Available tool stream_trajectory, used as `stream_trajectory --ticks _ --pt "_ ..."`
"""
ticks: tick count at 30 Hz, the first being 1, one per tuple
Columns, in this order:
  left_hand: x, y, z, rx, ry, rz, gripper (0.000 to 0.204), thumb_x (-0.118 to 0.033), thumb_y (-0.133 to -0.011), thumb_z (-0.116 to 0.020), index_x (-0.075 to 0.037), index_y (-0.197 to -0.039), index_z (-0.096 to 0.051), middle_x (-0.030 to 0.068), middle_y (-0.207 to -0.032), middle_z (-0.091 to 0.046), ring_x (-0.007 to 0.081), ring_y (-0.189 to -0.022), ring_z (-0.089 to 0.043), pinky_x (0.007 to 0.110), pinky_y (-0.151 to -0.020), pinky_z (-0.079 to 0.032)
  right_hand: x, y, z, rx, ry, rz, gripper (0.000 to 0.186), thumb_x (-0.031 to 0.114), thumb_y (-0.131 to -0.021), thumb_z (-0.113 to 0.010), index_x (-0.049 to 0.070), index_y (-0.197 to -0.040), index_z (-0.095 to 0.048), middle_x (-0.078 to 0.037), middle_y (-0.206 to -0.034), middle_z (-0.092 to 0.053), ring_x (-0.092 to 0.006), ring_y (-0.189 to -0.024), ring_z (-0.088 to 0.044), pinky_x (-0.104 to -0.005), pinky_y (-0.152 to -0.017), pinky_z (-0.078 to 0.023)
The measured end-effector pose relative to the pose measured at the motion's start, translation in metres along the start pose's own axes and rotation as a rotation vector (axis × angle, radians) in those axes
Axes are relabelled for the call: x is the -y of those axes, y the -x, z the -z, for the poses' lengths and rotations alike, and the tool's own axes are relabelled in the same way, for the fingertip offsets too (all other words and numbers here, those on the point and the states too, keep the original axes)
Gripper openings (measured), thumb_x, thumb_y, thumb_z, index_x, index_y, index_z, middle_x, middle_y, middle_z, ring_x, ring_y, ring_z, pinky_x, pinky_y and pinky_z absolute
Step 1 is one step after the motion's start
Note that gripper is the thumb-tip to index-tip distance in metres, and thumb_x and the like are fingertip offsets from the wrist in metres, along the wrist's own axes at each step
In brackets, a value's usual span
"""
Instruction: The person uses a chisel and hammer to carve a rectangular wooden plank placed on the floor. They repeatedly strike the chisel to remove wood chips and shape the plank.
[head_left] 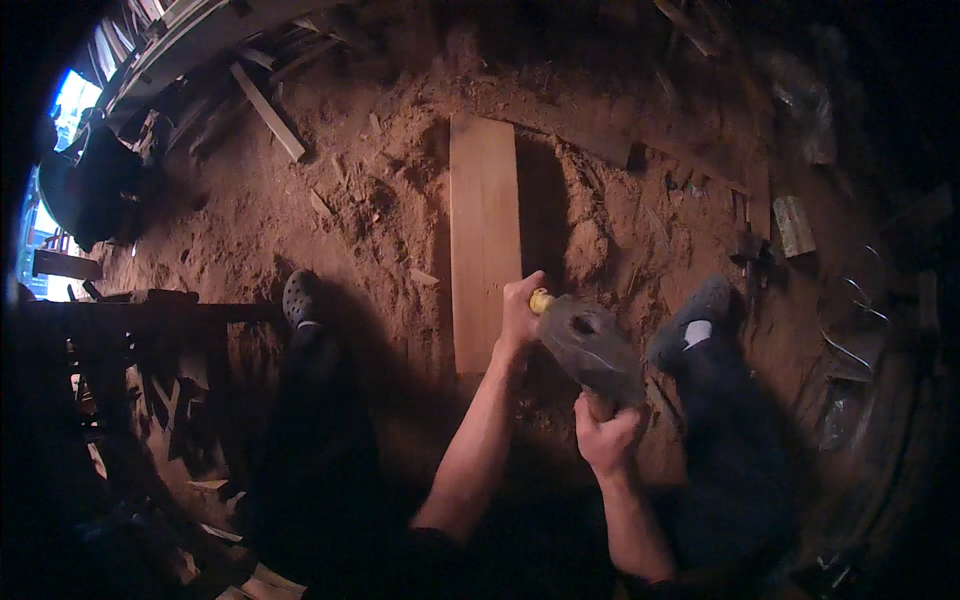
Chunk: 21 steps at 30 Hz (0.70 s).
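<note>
A pale wooden board (484,230) lies lengthwise on sawdust-covered ground between my feet. My left hand (520,310) is closed on the front of a dark grey hand tool (590,350) with a yellow knob, like a planer. My right hand (608,430) is closed round the near end of the same tool. The tool is angled at the right of the board's near end; whether it touches the board I cannot tell.
My shoes (300,300) stand either side of the board. A long wooden strip (267,110) and scraps lie farther back. A dark beam (200,310) and wood pieces (170,390) are at left. Curved wire (850,340) and a wooden block (793,225) lie right.
</note>
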<state>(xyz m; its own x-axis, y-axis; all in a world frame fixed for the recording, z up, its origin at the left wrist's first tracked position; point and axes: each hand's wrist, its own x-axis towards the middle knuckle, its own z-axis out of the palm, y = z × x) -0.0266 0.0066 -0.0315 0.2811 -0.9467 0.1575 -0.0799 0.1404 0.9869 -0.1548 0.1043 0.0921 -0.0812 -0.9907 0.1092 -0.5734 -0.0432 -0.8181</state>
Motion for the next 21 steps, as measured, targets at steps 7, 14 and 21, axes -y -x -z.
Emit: stream_trajectory --ticks 7,14,21 --pt "-0.023 -0.005 0.000 -0.002 -0.145 -0.153 0.024 -0.022 -0.064 -0.062 -0.002 -0.061 -0.048 0.0068 -0.050 -0.044 0.0136 -0.045 -0.045 0.028 -0.044 -0.036 -0.013 0.005 0.006 0.058 0.195 -0.185 0.022 0.009 -0.066 -0.063 -0.003 -0.083 -0.058 -0.020 -0.071 -0.058 -0.0334 -0.070 -0.060 -0.0380 -0.061 -0.046" --pt "-0.008 -0.004 0.002 -0.012 -0.121 -0.216 0.024 -0.020 -0.059 -0.064 -0.003 -0.061 -0.048 0.0102 -0.049 -0.042 0.0171 -0.043 -0.046 0.028 -0.044 -0.036 -0.007 0.000 -0.001 0.210 0.262 -0.287 0.024 0.011 -0.067 -0.064 -0.002 -0.086 -0.059 -0.021 -0.078 -0.060 -0.0362 -0.077 -0.060 -0.0377 -0.064 -0.048" --pt "-0.002 -0.001 0.002 0.008 -0.113 -0.126 0.028 -0.021 -0.058 -0.066 -0.002 -0.065 -0.047 0.0125 -0.052 -0.040 0.0237 -0.044 -0.044 0.029 -0.046 -0.037 -0.012 0.002 -0.004 0.156 0.210 -0.240 0.024 0.013 -0.066 -0.064 -0.002 -0.084 -0.058 -0.021 -0.077 -0.060 -0.0362 -0.074 -0.060 -0.0382 -0.061 -0.047"
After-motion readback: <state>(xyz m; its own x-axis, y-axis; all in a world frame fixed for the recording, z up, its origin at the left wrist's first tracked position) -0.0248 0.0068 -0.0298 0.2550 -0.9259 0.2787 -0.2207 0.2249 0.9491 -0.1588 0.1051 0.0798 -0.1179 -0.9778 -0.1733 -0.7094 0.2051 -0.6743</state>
